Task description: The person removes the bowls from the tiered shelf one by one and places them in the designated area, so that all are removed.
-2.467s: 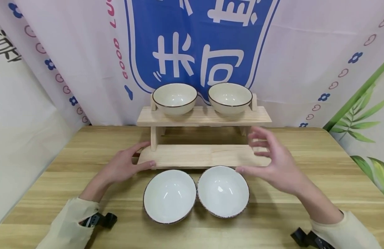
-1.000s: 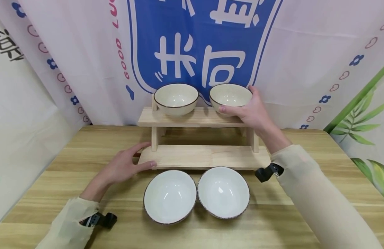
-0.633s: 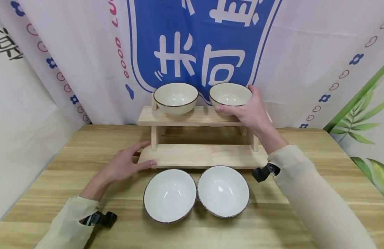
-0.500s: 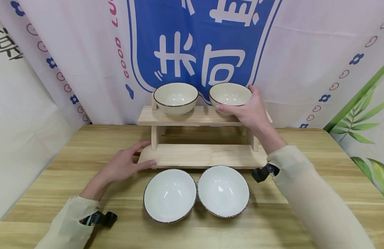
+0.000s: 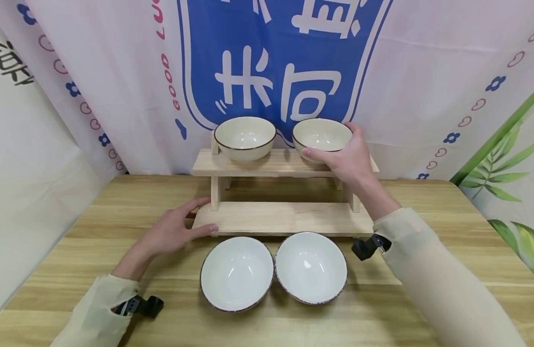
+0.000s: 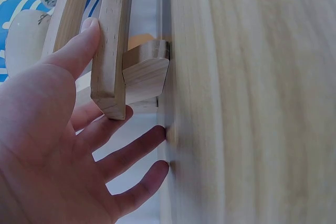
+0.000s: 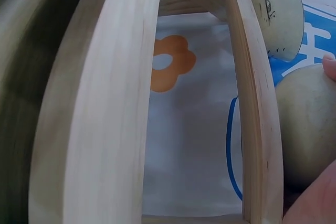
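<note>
My right hand (image 5: 351,156) grips the right cream bowl (image 5: 320,135) on the top shelf, thumb on the front and fingers at the right rim. In the right wrist view only part of the thumb side and a fingertip show against that bowl (image 7: 307,124). A matching cream bowl (image 5: 245,140) sits to its left. Both have dark brown rims. My left hand (image 5: 171,231) holds the left end of the two-tier wooden rack (image 5: 267,217); in the left wrist view its thumb lies on the lower board (image 6: 111,51), with fingertips beneath the board's end.
Two white bowls with speckled dark rims, a left one (image 5: 236,274) and a right one (image 5: 311,267), stand side by side on the wooden table (image 5: 423,299) before the rack. Behind the rack hangs a printed cloth (image 5: 423,72).
My right hand has risen from beside the lower shelf to the right upper bowl and taken hold of it. That bowl has lately shifted slightly toward me. The left hand stays in place.
</note>
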### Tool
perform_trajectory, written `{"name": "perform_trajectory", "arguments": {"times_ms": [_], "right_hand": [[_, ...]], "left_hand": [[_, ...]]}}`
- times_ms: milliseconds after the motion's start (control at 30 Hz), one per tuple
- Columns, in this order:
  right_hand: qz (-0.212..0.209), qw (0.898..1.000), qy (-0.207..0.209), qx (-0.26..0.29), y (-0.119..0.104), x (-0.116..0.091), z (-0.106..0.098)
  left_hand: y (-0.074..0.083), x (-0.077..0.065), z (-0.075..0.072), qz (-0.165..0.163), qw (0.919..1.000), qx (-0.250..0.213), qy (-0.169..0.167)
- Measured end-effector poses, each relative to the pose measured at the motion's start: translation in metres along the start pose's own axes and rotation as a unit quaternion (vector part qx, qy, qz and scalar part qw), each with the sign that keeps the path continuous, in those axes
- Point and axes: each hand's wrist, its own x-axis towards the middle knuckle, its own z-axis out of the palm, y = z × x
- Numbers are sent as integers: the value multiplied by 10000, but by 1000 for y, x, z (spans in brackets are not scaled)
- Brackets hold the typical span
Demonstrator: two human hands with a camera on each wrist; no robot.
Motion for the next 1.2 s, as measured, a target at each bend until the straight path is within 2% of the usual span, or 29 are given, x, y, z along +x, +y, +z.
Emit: {"name": "perform_trajectory", "arguments": {"times_ms": [500,1067,1200], "right_hand": [[-254,9991,-94,330,7,-26,-18],[-174,9991,-382,8,19,-62,-57],[-291,9987,-418,-60,24,-71,-66]], "left_hand": [[-1,0,0,-3,10000,-54,-25],[0,0,0,-53,10000,-36,-45],[0,0,0,-63,10000,-17,-52]]}}
